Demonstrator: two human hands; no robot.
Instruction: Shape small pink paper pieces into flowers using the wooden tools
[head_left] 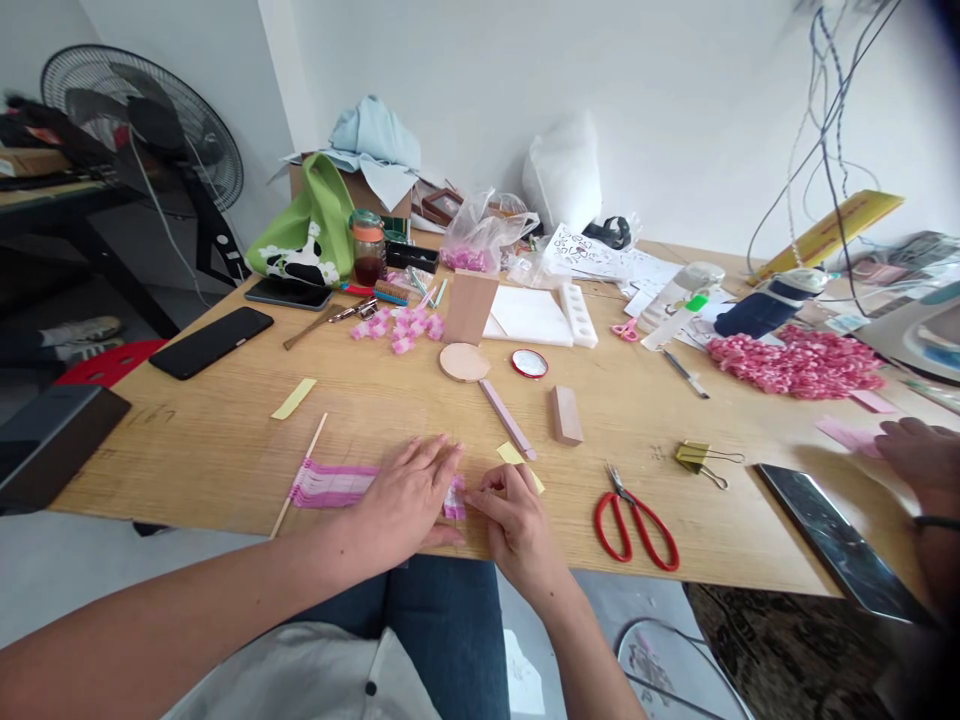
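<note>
A strip of pink and white threads lies across the table near its front edge. Its left end is looped onto a thin wooden stick. My left hand rests flat over the strip, fingers stretched, hiding part of it. Just beyond its fingertips the strip's checked pink end shows. My right hand pinches at that end with thumb and forefinger. Behind the right hand lies a yellow paper slip, partly covered. Red-handled scissors lie to the right.
A wooden block, a lilac flat stick and a round wooden disc lie ahead. At right are a binder clip, a phone and another person's hand. Pink yarn sits farther back.
</note>
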